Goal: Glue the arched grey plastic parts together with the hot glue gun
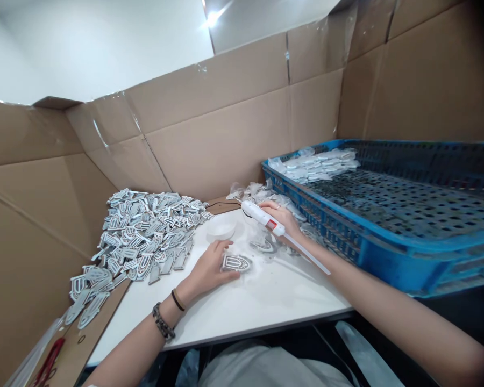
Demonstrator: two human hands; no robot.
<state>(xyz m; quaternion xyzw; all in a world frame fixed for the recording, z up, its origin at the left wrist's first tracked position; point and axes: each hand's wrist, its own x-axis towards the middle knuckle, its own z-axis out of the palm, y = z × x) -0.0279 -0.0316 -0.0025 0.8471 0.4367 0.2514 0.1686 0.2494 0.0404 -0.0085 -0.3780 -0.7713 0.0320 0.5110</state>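
My left hand (218,264) rests on the white board (210,317), fingers apart, around a small flat grey and white piece (236,263) with a shield-like pattern. Thumb and fingers lie at the piece's edges. In my right hand (284,217) is a white glue gun (262,216) with a red patch; a long pale glue stick (306,253) sticks out of its rear end. The gun's nozzle points up and left, above the far edge of the board. Another piece in clear plastic (263,245) lies below the gun.
A big heap of similar pieces (145,231) covers the left side. At the right stands a blue crate (347,226) with wrapped pieces (317,164) at its back left. More plastic-wrapped items (258,191) lie beside it. Cardboard walls (226,129) surround the board. Red-handled scissors (50,360) are at lower left.
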